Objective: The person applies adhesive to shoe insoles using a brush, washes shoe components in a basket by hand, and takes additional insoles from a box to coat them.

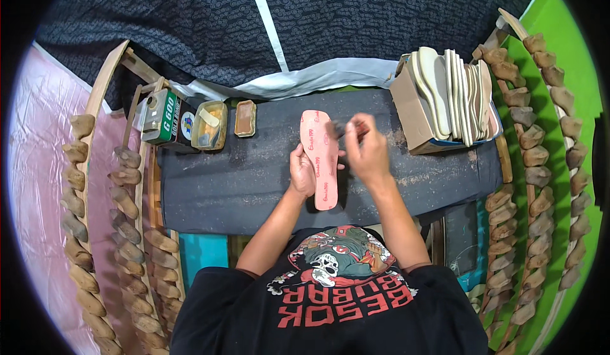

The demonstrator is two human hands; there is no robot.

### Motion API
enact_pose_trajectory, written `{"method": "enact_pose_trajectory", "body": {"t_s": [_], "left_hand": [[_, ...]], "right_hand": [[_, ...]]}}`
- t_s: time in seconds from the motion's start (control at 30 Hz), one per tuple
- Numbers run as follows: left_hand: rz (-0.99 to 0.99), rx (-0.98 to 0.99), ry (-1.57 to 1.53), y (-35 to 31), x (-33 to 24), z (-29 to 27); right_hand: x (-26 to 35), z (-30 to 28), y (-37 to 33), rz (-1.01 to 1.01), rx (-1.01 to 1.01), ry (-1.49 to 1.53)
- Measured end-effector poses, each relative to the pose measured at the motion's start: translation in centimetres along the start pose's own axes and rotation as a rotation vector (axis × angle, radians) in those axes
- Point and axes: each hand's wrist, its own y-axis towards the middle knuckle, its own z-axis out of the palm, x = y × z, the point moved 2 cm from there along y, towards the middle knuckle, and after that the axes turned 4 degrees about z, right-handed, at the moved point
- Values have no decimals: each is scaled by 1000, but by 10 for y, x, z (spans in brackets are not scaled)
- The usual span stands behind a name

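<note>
pink insole held on edge over the dark bench

a long pink insole [323, 158] stands roughly in the middle of the dark, dust-speckled work surface [241, 183], lengthwise away from the person. the left hand [302, 172] is closed around its left edge, probably to steady it while it is worked. the right hand [363, 148] sits at the insole's upper right edge, fingers pinched narrow around a small dark object that is too blurred to name.

behind, along the bench's far edge, stand a green tin [164, 118], an open yellowish container [210, 125] and a small brown tin [245, 118], all within reach. to the right, a cardboard box [416, 116] holds pale insoles standing on edge. racks of wooden shoe lasts [124, 228] flank both sides.
</note>
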Motion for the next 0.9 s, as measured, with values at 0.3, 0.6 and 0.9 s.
{"method": "enact_pose_trajectory", "body": {"t_s": [0.3,0.6,0.9], "left_hand": [[59,-49,22,-7,-9,-43],[214,-348,51,-51,-43,-63],[428,-512,40,-111,-80,-96]], "right_hand": [[-3,38,10,139,218,139],[-26,123,56,114,250,122],[0,255,77,-42,389,41]]}}
